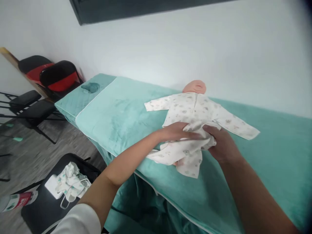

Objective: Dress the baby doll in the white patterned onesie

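Observation:
A baby doll (194,87) lies on its back on the green-covered bed, its head toward the wall. It has on a white printed long-sleeved baby top (192,105), the sleeves spread out to both sides. White printed baby pants (186,154) are bunched around its lower body. My left hand (176,132) grips the waist of the pants, its fingers partly covered by cloth. On the other side, my right hand (222,143) is closed on the waistband, thumb on top. The legs of the pants hang toward the near edge, and a little of the doll shows between them.
The green massage bed (117,110) runs along the wall, with a face hole (90,87) at its far left end. A black chair (46,208) at lower left holds crumpled printed cloth (71,180) and a bottle (19,200). More folding chairs (58,78) stand behind.

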### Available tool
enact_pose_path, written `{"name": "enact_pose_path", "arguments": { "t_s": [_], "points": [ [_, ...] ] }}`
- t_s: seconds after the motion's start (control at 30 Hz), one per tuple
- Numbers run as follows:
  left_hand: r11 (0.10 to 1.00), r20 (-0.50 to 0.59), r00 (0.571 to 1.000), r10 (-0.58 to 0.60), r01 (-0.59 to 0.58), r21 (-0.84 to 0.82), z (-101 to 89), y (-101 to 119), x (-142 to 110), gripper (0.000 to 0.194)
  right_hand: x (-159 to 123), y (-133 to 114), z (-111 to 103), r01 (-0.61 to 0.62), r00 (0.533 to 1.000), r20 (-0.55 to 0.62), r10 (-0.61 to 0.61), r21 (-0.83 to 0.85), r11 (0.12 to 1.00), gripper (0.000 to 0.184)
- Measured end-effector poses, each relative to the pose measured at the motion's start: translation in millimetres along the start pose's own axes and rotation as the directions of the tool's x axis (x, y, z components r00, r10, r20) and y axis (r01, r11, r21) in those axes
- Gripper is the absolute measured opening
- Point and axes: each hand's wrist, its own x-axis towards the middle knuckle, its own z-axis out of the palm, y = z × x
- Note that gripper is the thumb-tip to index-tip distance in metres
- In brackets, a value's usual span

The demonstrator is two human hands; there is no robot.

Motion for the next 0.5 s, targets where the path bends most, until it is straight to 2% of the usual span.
{"name": "enact_pose_path", "arguments": {
  "t_s": [0.07,0.13,0.2,0.23,0.3,0.37,0.43,0.5],
  "points": [
    [0.982,-0.132,0.991,-0.019,-0.006,-0.187,2.8,-5.0,2.1,0.042,-2.9,-0.1,2.9,-0.106,0.993,0.062,0.101,0.085,0.991,0.053],
    [0.951,-0.217,0.974,-0.062,-0.009,-0.309,5.3,-11.1,6.2,0.040,-5.6,-0.9,5.7,-0.229,0.959,0.177,0.221,0.022,0.973,0.050],
    [0.958,-0.258,0.964,-0.069,-0.008,-0.286,7.4,-15.7,9.9,0.038,-8.2,-1.7,8.4,-0.266,0.924,0.260,0.279,-0.083,0.960,0.046],
    [0.972,-0.278,0.959,-0.047,-0.020,-0.236,8.5,-16.9,10.8,0.037,-9.6,-1.8,9.5,-0.260,0.922,0.269,0.277,-0.096,0.961,0.043],
    [0.989,-0.324,0.946,0.011,-0.058,-0.136,10.7,-16.8,10.0,0.039,-12.1,-0.6,10.5,-0.214,0.955,0.205,0.214,-0.023,0.977,0.036],
    [0.992,-0.356,0.934,0.024,-0.065,-0.105,12.1,-13.9,5.2,0.044,-13.2,2.4,8.7,-0.133,0.988,0.084,0.128,0.047,0.990,0.032],
    [0.992,-0.275,0.961,-0.026,-0.008,-0.122,11.8,-9.3,-2.9,0.049,-13.1,5.8,4.3,-0.053,0.998,-0.010,0.054,0.055,0.997,0.030],
    [0.996,-0.055,0.996,-0.067,0.064,-0.064,11.0,-4.9,-13.0,0.050,-12.8,7.8,0.6,-0.014,0.998,-0.057,0.016,0.031,0.999,0.030]
  ]
}}
